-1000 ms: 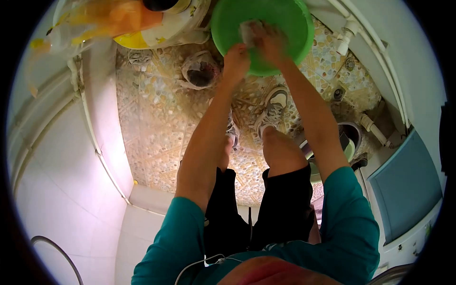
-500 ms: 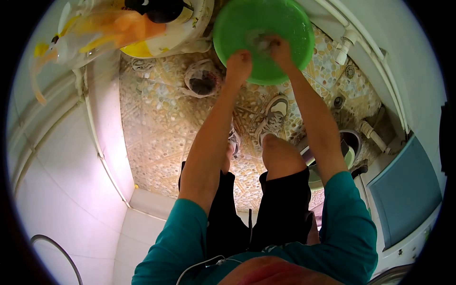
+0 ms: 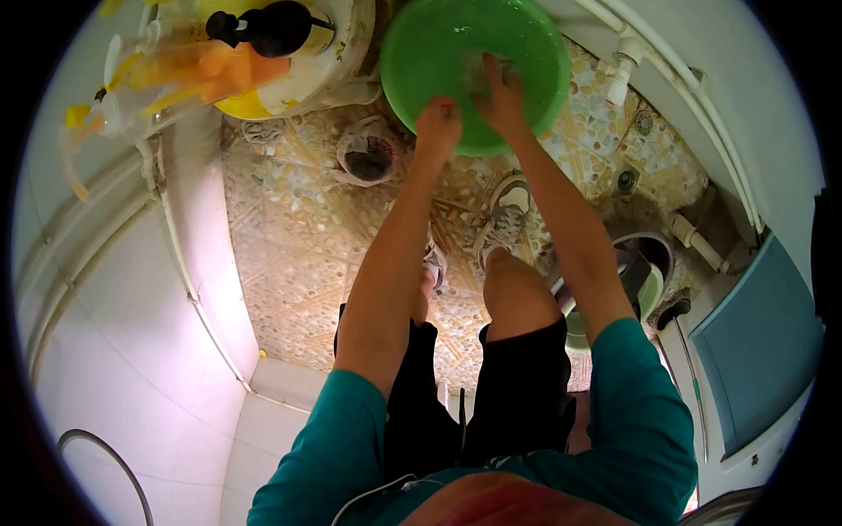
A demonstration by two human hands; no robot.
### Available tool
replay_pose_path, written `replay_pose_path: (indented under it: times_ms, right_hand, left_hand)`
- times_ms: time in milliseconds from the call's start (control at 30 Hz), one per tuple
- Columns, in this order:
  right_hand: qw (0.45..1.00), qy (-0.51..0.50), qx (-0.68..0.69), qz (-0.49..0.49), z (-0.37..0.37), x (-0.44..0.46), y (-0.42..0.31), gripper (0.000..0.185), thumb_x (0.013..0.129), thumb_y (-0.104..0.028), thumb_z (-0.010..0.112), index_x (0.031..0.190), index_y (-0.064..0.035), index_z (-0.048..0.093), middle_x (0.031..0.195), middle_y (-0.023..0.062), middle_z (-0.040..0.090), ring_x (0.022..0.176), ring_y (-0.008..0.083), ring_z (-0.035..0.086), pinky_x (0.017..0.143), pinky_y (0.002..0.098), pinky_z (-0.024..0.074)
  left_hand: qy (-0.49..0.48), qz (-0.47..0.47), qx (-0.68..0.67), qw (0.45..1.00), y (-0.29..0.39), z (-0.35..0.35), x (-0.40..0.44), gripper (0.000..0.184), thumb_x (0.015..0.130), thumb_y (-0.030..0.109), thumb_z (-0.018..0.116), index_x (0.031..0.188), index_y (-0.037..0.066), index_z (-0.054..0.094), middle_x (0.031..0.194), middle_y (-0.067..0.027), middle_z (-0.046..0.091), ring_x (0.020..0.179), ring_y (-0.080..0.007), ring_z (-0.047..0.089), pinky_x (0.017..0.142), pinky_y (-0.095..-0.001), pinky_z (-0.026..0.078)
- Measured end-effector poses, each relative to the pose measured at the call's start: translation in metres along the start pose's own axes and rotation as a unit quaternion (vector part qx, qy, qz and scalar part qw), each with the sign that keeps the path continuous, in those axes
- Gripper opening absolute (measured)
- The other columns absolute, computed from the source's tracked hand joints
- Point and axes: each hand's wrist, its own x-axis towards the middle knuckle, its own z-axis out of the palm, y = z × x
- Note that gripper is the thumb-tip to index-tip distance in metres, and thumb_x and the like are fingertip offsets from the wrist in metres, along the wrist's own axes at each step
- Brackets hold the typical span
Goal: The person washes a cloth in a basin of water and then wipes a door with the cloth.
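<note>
A round green basin [image 3: 412,39] holding water stands on the floor in front of me. My left hand [image 3: 438,123] is closed in a fist at its near left rim. Whether it grips the rim or something small is hidden. My right hand [image 3: 502,96] reaches over the water inside the basin, its fingers stretched out and somewhat apart. A pale, blurred patch shows around those fingertips; I cannot tell if it is splashing water or an object.
Left of the basin sits a white bucket-like container [image 3: 346,74] with a dark bottle [image 3: 285,28] on it. A crumpled pale bag [image 3: 368,153] lies on the pebble-patterned floor [image 3: 298,210]. White pipes [image 3: 702,123] line the right wall. Tubs [image 3: 653,254] stand by my right knee.
The fingers of my right hand have gone from curled to stretched out over the water. My left fist stays at the basin's rim. The view has shifted slightly.
</note>
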Motion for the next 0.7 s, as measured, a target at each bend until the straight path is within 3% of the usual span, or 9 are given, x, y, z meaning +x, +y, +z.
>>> replay_pose_path:
  times_ms: [33,100,167,200,333,400,500,633,700]
  right_hand:
    - [1.0,0.005,0.003,-0.002,0.012,0.004,0.002,0.079,0.076,-0.026,0.077,0.146,-0.0145,0.044,0.114,0.0174,0.067,0.088,0.0409,0.065,0.093,0.0517,0.047]
    - [0.969,-0.157,0.142,0.125,0.034,0.012,0.004,0.063,0.078,-0.025,0.076,0.137,-0.0135,0.056,0.11,0.0177,0.068,0.092,0.0412,0.066,0.094,0.0524,0.0467]
    - [0.948,-0.219,0.202,0.11,0.036,0.022,0.005,0.052,0.079,-0.025,0.075,0.129,-0.013,0.062,0.108,0.0169,0.069,0.092,0.0409,0.067,0.094,0.0514,0.0476]
    - [0.92,-0.282,0.255,0.094,0.027,0.022,0.006,0.042,0.08,-0.024,0.075,0.12,-0.0126,0.068,0.106,0.0162,0.07,0.092,0.0405,0.067,0.094,0.0503,0.0486]
    - [0.891,-0.258,0.349,0.132,-0.051,0.023,-0.04,0.029,0.081,-0.021,0.073,0.107,-0.0081,0.073,0.111,0.0214,0.068,0.096,0.0422,0.066,0.088,0.0492,0.0518]
    - [0.984,-0.076,0.059,-0.148,-0.066,0.012,-0.046,0.028,0.083,-0.013,0.069,0.11,-0.0059,0.071,0.118,0.027,0.062,0.098,0.0439,0.064,0.084,0.0477,0.054]
    - [0.974,-0.164,0.155,0.008,-0.088,0.021,-0.04,0.029,0.088,-0.003,0.062,0.115,-0.0064,0.07,0.118,0.0229,0.061,0.093,0.0379,0.065,0.078,0.0465,0.0536]
    - [0.958,-0.187,0.208,0.06,-0.072,0.009,-0.008,0.033,0.088,0.001,0.059,0.118,-0.0068,0.069,0.127,0.0304,0.056,0.096,0.042,0.065,0.082,0.0484,0.0542]
    - [0.973,-0.172,0.133,0.077,-0.067,0.005,-0.01,0.037,0.088,-0.001,0.061,0.124,-0.0064,0.065,0.136,0.0309,0.052,0.101,0.0441,0.064,0.087,0.0479,0.0542]
  left_hand:
    - [0.005,0.012,0.009,1.0,0.0,-0.001,0.004,0.034,0.099,0.024,0.055,0.119,-0.001,0.066,0.106,-0.0181,0.071,0.098,-0.026,0.068,0.084,-0.0368,0.054]
    - [-0.006,-0.01,-0.018,1.0,-0.007,0.0,0.007,0.035,0.1,0.024,0.054,0.12,-0.001,0.065,0.108,-0.0177,0.07,0.098,-0.0258,0.068,0.085,-0.0375,0.054]
    - [-0.028,-0.039,-0.048,0.998,-0.008,-0.001,0.003,0.035,0.1,0.024,0.054,0.121,-0.002,0.064,0.11,-0.0172,0.069,0.099,-0.0257,0.067,0.086,-0.0382,0.054]
    - [-0.046,-0.106,-0.178,0.977,-0.004,-0.001,0.0,0.04,0.102,0.029,0.053,0.126,-0.001,0.06,0.116,-0.0168,0.066,0.101,-0.0255,0.065,0.088,-0.0398,0.054]
    - [-0.061,-0.202,-0.487,0.848,0.007,0.008,-0.016,0.054,0.106,0.042,0.046,0.142,0.001,0.041,0.134,-0.0162,0.052,0.11,-0.027,0.059,0.093,-0.0454,0.053]
    - [-0.088,-0.192,-0.498,0.841,0.011,0.014,-0.028,0.058,0.108,0.044,0.04,0.149,0.003,0.032,0.145,-0.0192,0.043,0.12,-0.0291,0.055,0.1,-0.0467,0.051]
    - [-0.005,-0.165,-0.567,0.807,0.025,0.033,-0.041,0.063,0.107,0.043,0.041,0.153,0.002,0.031,0.143,-0.0215,0.048,0.122,-0.032,0.057,0.097,-0.0455,0.054]
    - [-0.019,-0.186,-0.509,0.84,0.032,0.036,-0.048,0.061,0.106,0.036,0.045,0.153,0.001,0.03,0.147,-0.0225,0.044,0.127,-0.0334,0.054,0.101,-0.0468,0.052]
    - [-0.016,-0.201,-0.463,0.863,0.033,0.031,-0.036,0.058,0.106,0.033,0.046,0.152,0.0,0.034,0.146,-0.022,0.047,0.126,-0.0331,0.055,0.101,-0.0464,0.052]
